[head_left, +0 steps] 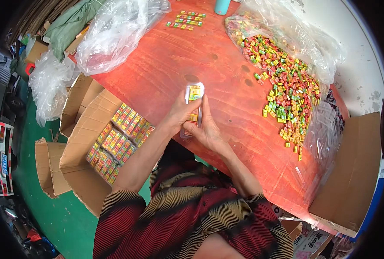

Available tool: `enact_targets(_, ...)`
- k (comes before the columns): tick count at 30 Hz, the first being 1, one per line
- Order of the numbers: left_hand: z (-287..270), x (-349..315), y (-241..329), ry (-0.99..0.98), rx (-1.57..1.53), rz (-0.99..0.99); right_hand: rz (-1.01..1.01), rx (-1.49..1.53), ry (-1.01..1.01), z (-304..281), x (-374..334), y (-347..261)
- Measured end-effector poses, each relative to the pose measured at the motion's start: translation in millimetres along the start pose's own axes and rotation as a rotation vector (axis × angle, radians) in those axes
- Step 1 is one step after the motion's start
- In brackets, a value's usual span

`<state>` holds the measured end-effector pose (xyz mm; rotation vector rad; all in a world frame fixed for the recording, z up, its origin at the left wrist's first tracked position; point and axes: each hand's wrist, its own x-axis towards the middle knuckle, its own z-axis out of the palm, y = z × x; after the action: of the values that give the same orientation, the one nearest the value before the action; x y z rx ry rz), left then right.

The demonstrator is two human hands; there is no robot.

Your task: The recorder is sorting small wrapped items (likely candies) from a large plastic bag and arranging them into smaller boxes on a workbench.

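Near the front edge of the red table [157, 64], a narrow clear plastic pack [195, 91] holds a row of small, mostly yellow wrapped pieces. My left hand [180, 111] wraps its left side, thumb across the front. Around the right and lower part close the fingers of my right hand [208, 128]. Fingers and thumbs cover much of the pack's lower half. Left of my left forearm, an open cardboard box [81, 149] contains rows of similar filled packs [116, 144].
A heap of small red, yellow and green wrapped pieces [289, 93] spills from a clear plastic bag [282, 21] at the right. Rows of pieces [187, 19] lie at the far side, near a turquoise bottle [221, 6]. Crumpled plastic [109, 39] covers the far left corner.
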<state>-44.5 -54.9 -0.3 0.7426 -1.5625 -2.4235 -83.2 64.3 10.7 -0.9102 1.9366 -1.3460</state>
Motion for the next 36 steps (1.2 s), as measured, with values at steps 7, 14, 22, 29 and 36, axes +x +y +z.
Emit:
enact_targets(7, -13, -46, -5, -0.058, 0.045, -0.037, -0.115, 0.174, 0.014, -22, -4, 18)
enact_targets(14, 1, -118, -33, 0.004, 0.184, 0.007, -0.058, -0.008, -0.356, -19, -26, -11)
enact_targets(22, -6, -164, -39, -0.182, -0.229, -0.329, 0.063, 0.162, -0.298, -4, -66, -3)
enact_targets(29, -28, -165, -16, -0.039, -0.192, -0.232, 0.024, 0.241, -0.318, 12, -35, -11)
enact_targets(36, -176, -142, -23, 0.156, -0.258, -0.092, 0.055, 0.296, -0.266, -13, -19, 2)
